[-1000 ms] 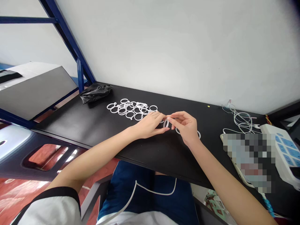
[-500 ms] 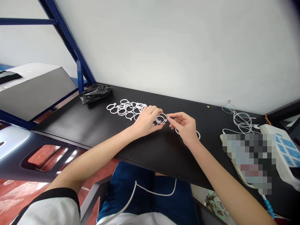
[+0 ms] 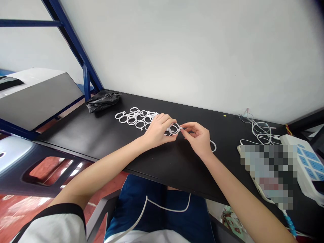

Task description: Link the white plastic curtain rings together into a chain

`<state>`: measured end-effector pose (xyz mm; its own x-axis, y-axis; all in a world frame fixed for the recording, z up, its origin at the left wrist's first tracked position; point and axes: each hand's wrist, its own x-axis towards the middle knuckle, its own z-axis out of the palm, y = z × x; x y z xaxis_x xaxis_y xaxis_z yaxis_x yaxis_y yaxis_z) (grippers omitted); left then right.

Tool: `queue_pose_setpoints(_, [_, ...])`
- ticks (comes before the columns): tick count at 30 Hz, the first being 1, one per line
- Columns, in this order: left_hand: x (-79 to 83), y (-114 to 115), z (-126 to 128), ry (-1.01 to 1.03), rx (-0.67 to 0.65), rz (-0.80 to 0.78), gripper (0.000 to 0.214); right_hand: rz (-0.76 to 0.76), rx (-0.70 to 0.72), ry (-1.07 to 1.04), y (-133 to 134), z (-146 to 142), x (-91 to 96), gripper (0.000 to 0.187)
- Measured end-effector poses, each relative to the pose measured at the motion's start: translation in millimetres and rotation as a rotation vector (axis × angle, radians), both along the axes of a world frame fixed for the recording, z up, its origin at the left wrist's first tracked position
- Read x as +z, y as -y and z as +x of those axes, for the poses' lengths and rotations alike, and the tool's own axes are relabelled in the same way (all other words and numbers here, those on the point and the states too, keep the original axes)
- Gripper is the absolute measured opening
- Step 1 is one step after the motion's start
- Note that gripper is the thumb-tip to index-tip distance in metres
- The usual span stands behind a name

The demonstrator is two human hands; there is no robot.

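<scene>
Centre frame, we've got our left hand (image 3: 158,131) half-curled around white rings (image 3: 179,129), holding them, our right hand (image 3: 198,137) pinched narrow on their right edge; left of centre, a loose ring pile (image 3: 136,116) lies on the black desk (image 3: 101,135).

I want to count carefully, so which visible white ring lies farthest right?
The ring partly hidden by the right hand; all other visible rings are left of that hand.

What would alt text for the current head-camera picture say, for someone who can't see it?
A person's left hand and right hand hold white rings over a black table. A cluster of similar rings lies to the left, near crumpled black plastic.
</scene>
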<state>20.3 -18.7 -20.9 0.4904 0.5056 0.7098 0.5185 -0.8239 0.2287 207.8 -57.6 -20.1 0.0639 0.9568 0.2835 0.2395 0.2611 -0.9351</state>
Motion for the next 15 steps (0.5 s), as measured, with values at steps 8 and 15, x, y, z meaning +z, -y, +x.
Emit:
queue_pose_setpoints(8, [1.6,-0.3,-0.9,0.006,-0.018,-0.005,0.022,-0.007,-0.009,0.038,-0.2,-0.3,-0.4,0.015])
queue_pose_setpoints(15, [5.2,-2.1,-2.6,0.095,-0.076,-0.188,0.024,-0.008,0.014,0.047,0.4,0.2,-0.2,0.018])
